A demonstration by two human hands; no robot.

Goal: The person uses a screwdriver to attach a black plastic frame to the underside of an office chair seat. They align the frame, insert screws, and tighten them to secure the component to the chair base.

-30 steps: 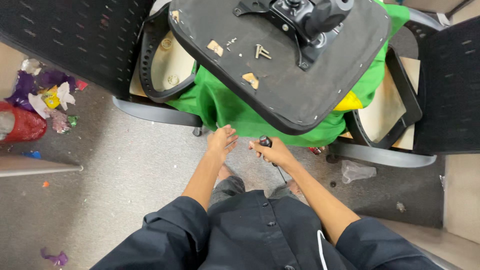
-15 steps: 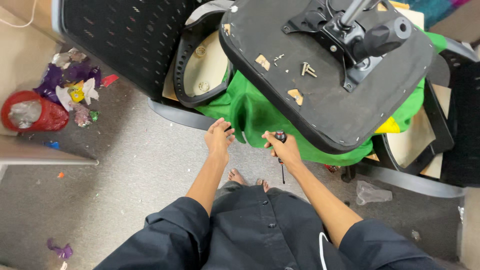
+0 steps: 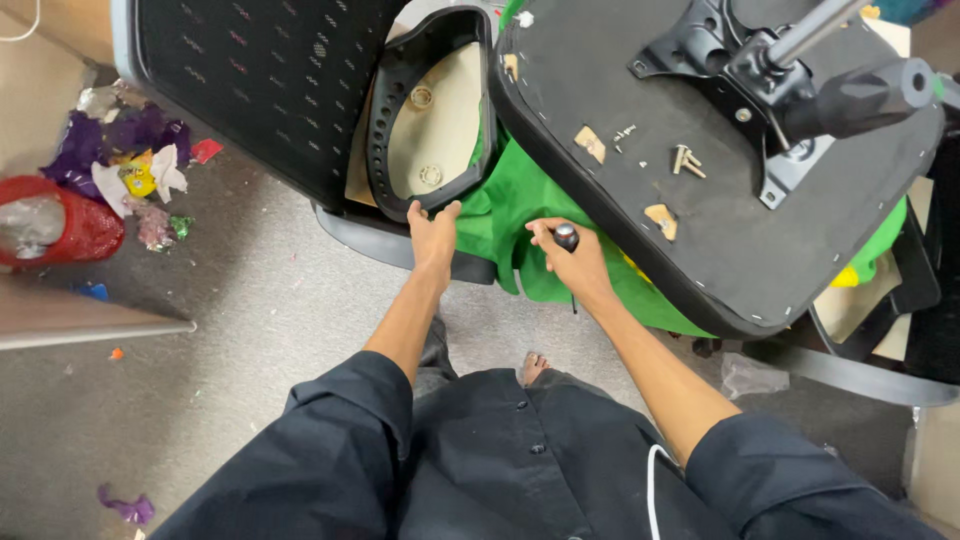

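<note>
My left hand (image 3: 434, 231) rests on the lower rim of a black plastic armrest loop (image 3: 385, 130) that lies on a mesh chair back (image 3: 255, 85). My right hand (image 3: 572, 262) is closed around a black-handled screwdriver (image 3: 567, 237), just below the edge of an upturned black chair seat (image 3: 700, 190). Loose screws (image 3: 686, 160) lie on the seat's underside near its metal mechanism (image 3: 790, 80). Green cloth (image 3: 510, 215) lies under the seat, between my two hands.
A red bin (image 3: 60, 225) and a heap of coloured scraps (image 3: 130, 165) sit at the left on grey carpet (image 3: 250, 330). Another mesh chair part (image 3: 925, 290) lies at the right. My bare foot (image 3: 533, 366) shows below the cloth.
The view has shifted, so the seat now lies further right. My left hand has moved up from the carpet onto the armrest loop. My right hand still holds the screwdriver.
</note>
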